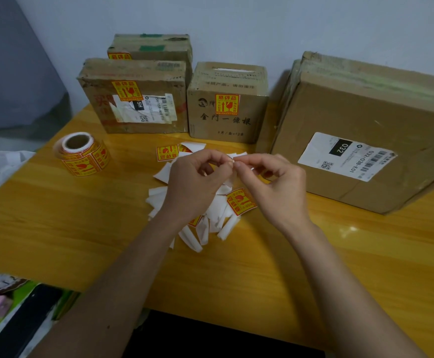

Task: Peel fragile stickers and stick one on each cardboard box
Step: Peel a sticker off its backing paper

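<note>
**Head view: peeling a sticker above the bench**

Left hand [197, 177] and right hand [270, 177] fingers pinch 1 small sticker [231, 159] mid-bench. It may tear or curl. Unlabelled large box [360, 140] waits at the right edge.

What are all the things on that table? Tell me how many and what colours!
cardboard boxes: four, brown, standing at the table's far edge; three show a fragile sticker, the big right one shows none
sticker roll: one, yellow and red, left of the hands
loose stickers: at least two, yellow and red, lying near the hands
backing paper scraps: a pile, white, under the hands
table: one, yellow wood
left hand and right hand: fingertips pinching together a small piece, too small to identify
</note>
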